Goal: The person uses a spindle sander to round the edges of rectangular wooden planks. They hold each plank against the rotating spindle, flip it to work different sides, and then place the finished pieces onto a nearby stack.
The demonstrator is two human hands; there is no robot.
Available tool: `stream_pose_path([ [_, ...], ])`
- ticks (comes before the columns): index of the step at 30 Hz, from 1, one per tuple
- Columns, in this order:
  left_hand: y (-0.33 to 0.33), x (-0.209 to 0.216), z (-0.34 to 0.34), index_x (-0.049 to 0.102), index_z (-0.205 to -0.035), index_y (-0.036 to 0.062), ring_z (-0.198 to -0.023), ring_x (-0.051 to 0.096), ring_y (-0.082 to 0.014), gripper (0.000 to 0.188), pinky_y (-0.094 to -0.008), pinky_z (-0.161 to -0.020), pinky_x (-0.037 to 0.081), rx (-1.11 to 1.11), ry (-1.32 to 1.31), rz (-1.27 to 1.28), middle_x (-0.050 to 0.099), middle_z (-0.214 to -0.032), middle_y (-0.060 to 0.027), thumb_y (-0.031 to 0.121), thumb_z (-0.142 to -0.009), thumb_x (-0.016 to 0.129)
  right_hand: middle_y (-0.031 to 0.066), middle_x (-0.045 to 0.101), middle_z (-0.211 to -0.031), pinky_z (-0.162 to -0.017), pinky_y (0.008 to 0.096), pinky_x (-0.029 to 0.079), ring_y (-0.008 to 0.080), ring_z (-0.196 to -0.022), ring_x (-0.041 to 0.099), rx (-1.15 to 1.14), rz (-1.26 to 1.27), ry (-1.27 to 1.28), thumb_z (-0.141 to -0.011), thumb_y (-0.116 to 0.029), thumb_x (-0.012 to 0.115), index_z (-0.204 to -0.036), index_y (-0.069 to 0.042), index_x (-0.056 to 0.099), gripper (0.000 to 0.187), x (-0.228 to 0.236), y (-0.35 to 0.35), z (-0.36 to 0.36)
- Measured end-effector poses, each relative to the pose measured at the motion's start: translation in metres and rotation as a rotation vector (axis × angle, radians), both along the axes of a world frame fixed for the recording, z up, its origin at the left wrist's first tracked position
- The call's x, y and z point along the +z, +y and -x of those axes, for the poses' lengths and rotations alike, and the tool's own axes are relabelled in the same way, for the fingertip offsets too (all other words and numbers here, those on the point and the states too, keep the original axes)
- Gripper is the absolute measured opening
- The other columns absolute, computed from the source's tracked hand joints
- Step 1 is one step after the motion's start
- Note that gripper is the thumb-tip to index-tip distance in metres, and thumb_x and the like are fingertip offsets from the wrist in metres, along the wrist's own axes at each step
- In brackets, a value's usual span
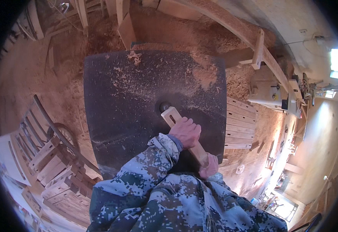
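Left hand (185, 132): fingers wrapped around the slotted wooden bar (198, 153)
Right hand (210, 166): fingers curled about its near end
Wooden bar: over the shavings-strewn dark counter (126, 116), far end at the round knob (164, 106)

Cannot see the middle of the wooden bar (170, 115), covered by the left hand (185, 132), nor the undersides of the curled fingers. Cannot tell the shape of the bar's lower end, wrapped by the right hand (209, 166). Hard to make out any contact between the bar and the dark round knob (164, 106). Impossible to follow the near edge of the worktop (118, 112) behind the camouflage jacket (138, 166), itself cut off below. Unable to see all of the wheel (70, 134), partly blocked by a curved pole (45, 109). Too small to identify: tools (314, 91) along the right wall. Washed out by glare: the view through the window (336, 63).
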State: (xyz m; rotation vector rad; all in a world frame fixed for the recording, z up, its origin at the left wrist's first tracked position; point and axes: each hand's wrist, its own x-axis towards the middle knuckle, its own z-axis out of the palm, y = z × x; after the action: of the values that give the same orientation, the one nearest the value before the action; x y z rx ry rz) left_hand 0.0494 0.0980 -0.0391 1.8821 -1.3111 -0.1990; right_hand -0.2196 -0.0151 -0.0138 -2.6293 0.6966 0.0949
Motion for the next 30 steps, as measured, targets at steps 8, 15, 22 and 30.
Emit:
stream_pose_path([
  [8, 0.005, 0.004, 0.001, 0.062, -0.081, 0.0113, -0.084, 0.062, -0.0266, 0.012, -0.0416, -0.08, 0.047, 0.014, 0.015, -0.025, 0.064, -0.076, -0.0051, 0.018, -0.089, 0.068, 0.0212, 0.067, -0.115, -0.097, 0.0498, 0.05, 0.0443, -0.105, 0.062, 0.064, 0.044, -0.047, -0.067, -0.002, 0.071, -0.125, 0.002, 0.061, 0.059, 0.006, 0.003, -0.01],
  [15, 0.008, 0.006, 0.003, 0.062, -0.08, 0.0127, -0.085, 0.063, -0.0273, 0.012, -0.0418, -0.082, 0.047, 0.038, 0.007, -0.029, 0.065, -0.077, -0.0052, 0.019, -0.089, 0.068, 0.0211, 0.066, -0.114, -0.097, 0.0498, 0.049, 0.0445, -0.107, 0.06, 0.042, 0.051, -0.081, -0.067, 0.002, 0.07, -0.125, 0.002, 0.061, 0.058, 0.005, 0.006, -0.008],
  [22, 0.019, 0.007, 0.002, 0.067, -0.086, 0.0118, -0.091, 0.064, -0.0322, 0.017, -0.0475, -0.089, 0.047, -0.028, -0.1, -0.124, 0.067, -0.084, -0.0084, 0.028, -0.087, 0.071, 0.0202, 0.066, -0.117, -0.103, 0.0505, 0.047, 0.0435, -0.113, 0.059, 0.071, 0.061, -0.092, -0.07, -0.005, 0.07, -0.128, -0.001, 0.06, 0.058, -0.002, -0.004, -0.013],
  [30, 0.044, 0.044, 0.018, 0.065, -0.133, 0.0049, -0.118, 0.059, -0.0365, 0.059, -0.0524, -0.108, 0.041, -0.203, -0.105, -0.229, 0.067, -0.121, -0.0158, 0.03, -0.083, 0.083, 0.0225, 0.052, -0.142, -0.118, 0.0527, 0.037, 0.0458, -0.134, 0.047, -0.314, 0.233, -0.224, -0.071, -0.005, 0.074, -0.145, -0.003, 0.051, 0.077, 0.019, -0.024, 0.045],
])
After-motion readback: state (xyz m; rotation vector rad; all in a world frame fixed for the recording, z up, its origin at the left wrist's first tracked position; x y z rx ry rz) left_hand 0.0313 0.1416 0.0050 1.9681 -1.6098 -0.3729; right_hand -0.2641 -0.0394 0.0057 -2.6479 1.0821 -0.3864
